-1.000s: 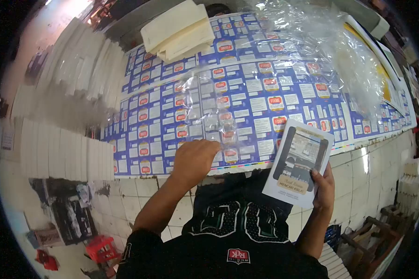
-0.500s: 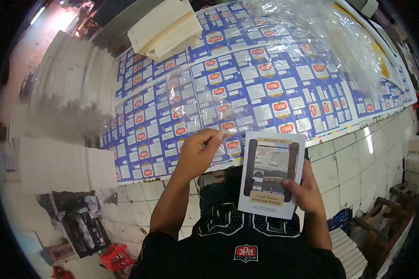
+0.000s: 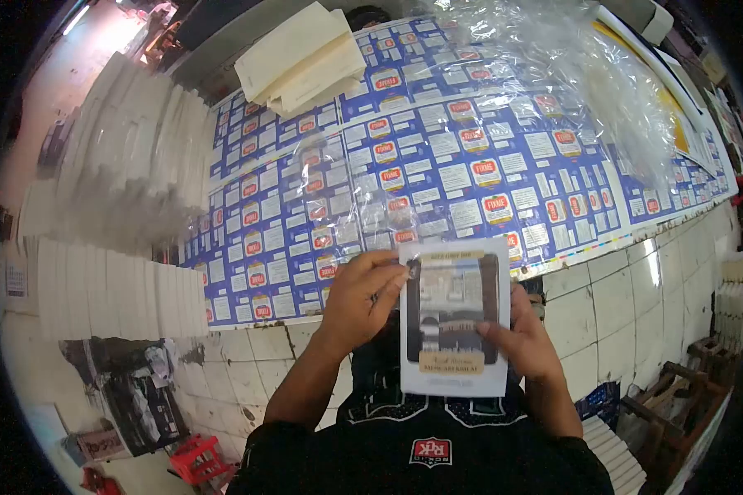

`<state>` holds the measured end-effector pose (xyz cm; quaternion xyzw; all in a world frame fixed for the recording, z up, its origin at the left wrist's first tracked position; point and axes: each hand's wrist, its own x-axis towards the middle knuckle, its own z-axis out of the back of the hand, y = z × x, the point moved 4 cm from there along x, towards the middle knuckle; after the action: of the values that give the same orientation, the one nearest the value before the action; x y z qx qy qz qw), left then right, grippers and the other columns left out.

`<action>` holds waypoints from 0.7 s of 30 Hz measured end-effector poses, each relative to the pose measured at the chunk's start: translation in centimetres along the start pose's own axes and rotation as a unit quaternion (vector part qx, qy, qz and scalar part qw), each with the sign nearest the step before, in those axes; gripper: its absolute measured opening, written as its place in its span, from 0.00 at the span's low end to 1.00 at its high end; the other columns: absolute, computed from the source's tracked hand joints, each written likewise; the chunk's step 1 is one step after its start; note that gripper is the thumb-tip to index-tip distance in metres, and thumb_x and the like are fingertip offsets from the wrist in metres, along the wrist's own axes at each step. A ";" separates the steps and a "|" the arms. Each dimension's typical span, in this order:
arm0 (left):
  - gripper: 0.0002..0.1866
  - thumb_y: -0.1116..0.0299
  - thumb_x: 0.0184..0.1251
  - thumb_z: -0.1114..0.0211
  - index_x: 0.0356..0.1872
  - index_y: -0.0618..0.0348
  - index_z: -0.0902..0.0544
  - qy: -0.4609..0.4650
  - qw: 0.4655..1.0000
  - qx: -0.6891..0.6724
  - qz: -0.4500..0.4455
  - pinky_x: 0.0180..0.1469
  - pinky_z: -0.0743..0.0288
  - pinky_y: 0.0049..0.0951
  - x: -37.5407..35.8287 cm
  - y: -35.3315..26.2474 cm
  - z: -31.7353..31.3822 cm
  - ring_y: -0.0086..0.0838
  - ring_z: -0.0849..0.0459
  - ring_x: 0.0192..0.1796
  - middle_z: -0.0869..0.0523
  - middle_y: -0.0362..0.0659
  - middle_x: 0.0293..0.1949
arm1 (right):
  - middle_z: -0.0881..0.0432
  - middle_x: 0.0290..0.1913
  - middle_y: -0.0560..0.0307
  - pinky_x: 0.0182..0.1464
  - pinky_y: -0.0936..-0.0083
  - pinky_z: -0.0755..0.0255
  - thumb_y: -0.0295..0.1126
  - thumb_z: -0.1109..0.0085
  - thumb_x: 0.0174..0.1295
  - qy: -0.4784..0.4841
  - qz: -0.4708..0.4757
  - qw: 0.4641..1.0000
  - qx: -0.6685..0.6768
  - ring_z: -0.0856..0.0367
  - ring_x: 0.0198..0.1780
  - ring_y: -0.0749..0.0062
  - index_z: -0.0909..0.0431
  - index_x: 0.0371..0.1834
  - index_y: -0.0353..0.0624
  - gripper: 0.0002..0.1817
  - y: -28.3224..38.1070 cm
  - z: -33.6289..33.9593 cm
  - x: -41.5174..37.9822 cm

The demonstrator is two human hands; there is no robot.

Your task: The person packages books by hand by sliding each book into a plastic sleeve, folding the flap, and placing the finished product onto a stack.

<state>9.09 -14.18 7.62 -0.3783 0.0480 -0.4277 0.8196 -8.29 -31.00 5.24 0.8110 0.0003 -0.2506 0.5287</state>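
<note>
A white booklet [image 3: 452, 382] with a dark framed picture on its cover is held upright in front of my body. My right hand [image 3: 530, 337] grips its right edge, thumb across the cover and fingers behind. My left hand [image 3: 362, 301] is closed in a pinch at the booklet's upper left edge, thumb and fingertips right at the cover. A clear plastic sleeve [image 3: 371, 206] lies on the printed sheets and runs down to my left fingertips, its near end partly hidden by the hand and booklet.
Blue printed sheets [image 3: 450, 177] cover the table. Tall stacks of white booklets [image 3: 120, 289] stand on the left. Folded cream paper [image 3: 301, 62] lies at the back, and a heap of clear plastic [image 3: 611, 99] at the back right. A red crate [image 3: 200, 459] stands on the tiled floor.
The booklet has moved left in my right hand, toward my left hand. My left hand has come slightly down and right, and its fingertips now meet the booklet's left edge.
</note>
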 end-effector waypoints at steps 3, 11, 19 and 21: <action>0.10 0.69 0.67 0.38 0.46 0.62 0.18 -0.023 0.985 0.157 -0.061 0.50 0.26 0.34 -2.2 -0.9 0.1 0.37 0.17 0.47 0.17 0.51 0.48 | 0.27 0.59 0.47 0.60 0.70 0.32 0.18 0.44 0.60 -0.057 -0.004 0.994 0.091 0.26 0.59 0.67 0.46 0.68 0.35 0.32 -1.4 0.5 1.8; 0.26 0.48 0.74 0.47 0.51 0.67 0.25 -0.025 0.753 -0.459 0.470 0.40 0.20 0.27 -4.8 3.2 -1.0 0.30 0.15 0.38 0.15 0.46 0.39 | 0.22 0.55 0.46 0.57 0.67 0.26 0.20 0.44 0.60 -0.034 -0.039 0.976 0.211 0.21 0.53 0.63 0.38 0.64 0.35 0.28 -1.7 1.4 2.5; 0.15 0.62 0.73 0.42 0.42 0.67 0.19 0.023 0.815 -0.376 0.441 0.37 0.21 0.27 -4.7 3.5 -2.4 0.26 0.16 0.33 0.15 0.44 0.34 | 0.23 0.56 0.46 0.57 0.70 0.27 0.19 0.46 0.63 -0.055 0.021 0.972 0.227 0.22 0.54 0.65 0.40 0.64 0.35 0.26 -1.5 0.1 3.3; 0.14 0.63 0.73 0.42 0.41 0.67 0.19 0.002 0.803 -0.386 0.455 0.33 0.23 0.25 -5.9 3.9 -2.0 0.24 0.17 0.31 0.15 0.43 0.30 | 0.23 0.55 0.47 0.56 0.71 0.26 0.19 0.47 0.63 -0.086 0.036 0.971 0.221 0.21 0.53 0.66 0.40 0.63 0.35 0.25 -1.7 0.0 3.7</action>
<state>7.18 -9.66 2.15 -0.5974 0.3769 0.0473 0.7063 -5.55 -31.26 2.27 0.8827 -0.1297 -0.2941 0.3427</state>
